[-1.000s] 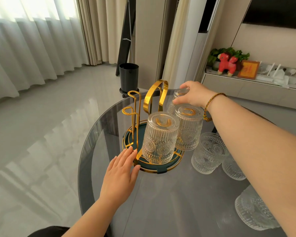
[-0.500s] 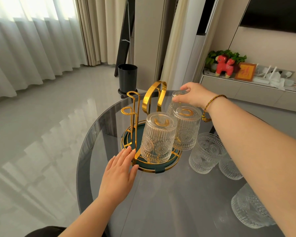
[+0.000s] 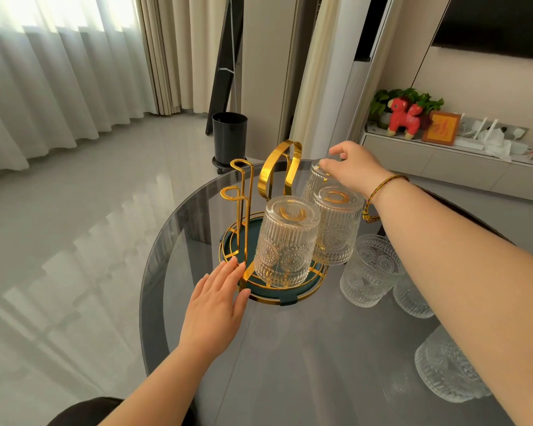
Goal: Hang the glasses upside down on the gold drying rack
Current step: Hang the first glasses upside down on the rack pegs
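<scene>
One head-worn camera looks forward and down, close over the round glass table (image 3: 290, 348).

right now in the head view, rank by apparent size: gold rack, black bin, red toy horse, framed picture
1. gold rack
2. black bin
3. red toy horse and framed picture look about alike; not ranked.
The rack sits nearest the camera, so true sizes are unsure.

Daylight glows through sheer white curtains (image 3: 43, 87) onto glossy grey floor tiles (image 3: 74, 241); a black bin (image 3: 230, 138), perhaps a wastebasket, stands beside beige drapes (image 3: 163, 53).
</scene>
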`<state>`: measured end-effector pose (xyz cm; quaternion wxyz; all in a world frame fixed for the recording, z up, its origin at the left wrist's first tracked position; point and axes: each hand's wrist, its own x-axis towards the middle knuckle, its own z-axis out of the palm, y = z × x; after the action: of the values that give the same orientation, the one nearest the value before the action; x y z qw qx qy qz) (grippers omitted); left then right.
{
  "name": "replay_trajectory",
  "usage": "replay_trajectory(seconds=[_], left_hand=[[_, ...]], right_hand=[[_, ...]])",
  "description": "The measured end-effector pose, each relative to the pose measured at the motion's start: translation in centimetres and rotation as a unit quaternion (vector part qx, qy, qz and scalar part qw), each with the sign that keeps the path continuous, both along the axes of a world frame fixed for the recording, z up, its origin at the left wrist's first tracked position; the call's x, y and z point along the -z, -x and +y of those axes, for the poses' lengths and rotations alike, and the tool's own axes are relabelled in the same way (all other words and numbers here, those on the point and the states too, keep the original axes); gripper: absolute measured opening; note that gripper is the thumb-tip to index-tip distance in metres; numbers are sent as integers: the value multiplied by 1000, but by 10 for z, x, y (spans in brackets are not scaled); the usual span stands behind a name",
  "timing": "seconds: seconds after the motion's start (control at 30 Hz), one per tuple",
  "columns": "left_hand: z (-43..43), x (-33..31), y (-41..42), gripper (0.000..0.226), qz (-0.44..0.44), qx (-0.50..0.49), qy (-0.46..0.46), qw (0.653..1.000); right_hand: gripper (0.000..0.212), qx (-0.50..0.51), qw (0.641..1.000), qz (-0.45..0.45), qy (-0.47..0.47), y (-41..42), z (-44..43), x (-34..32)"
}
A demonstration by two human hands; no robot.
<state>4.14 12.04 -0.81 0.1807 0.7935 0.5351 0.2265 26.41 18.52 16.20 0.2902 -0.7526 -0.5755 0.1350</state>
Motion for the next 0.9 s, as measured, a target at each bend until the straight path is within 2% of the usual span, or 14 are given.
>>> replay_trajectory(seconds=[0.13, 0.17, 0.23, 0.33, 0.47, 0.67, 0.8, 0.9], left_hand=[[-1, -2, 0, 50, -5, 0, 2, 1000], [-1, -2, 0, 50, -4, 1, 4, 1000], [-2, -3, 1, 51, -1, 5, 7, 1000], [-4, -5, 3, 50, -4, 19, 10, 1000], [-9, -5, 11, 48, -13, 44, 16, 999], [-11, -7, 39, 44, -83, 40, 30, 995], [-5, -9, 57, 43, -82, 12, 26, 996], [-2, -10, 64, 44, -82, -9, 33, 996]], right_hand=[[21, 42, 986, -16, -163, 14, -12, -16], [22, 31, 983, -14, -182, 21, -14, -23], [43, -8, 989, -19, -146, 42, -18, -35], [52, -27, 997, -72, -20, 72, -17, -43], [42, -8, 988, -145, 49, 90, -12, -42], [33, -1, 992, -102, 79, 102, -15, -47], [34, -41, 985, -124, 115, 101, -22, -53], [22, -89, 975, -141, 148, 97, -27, -60]])
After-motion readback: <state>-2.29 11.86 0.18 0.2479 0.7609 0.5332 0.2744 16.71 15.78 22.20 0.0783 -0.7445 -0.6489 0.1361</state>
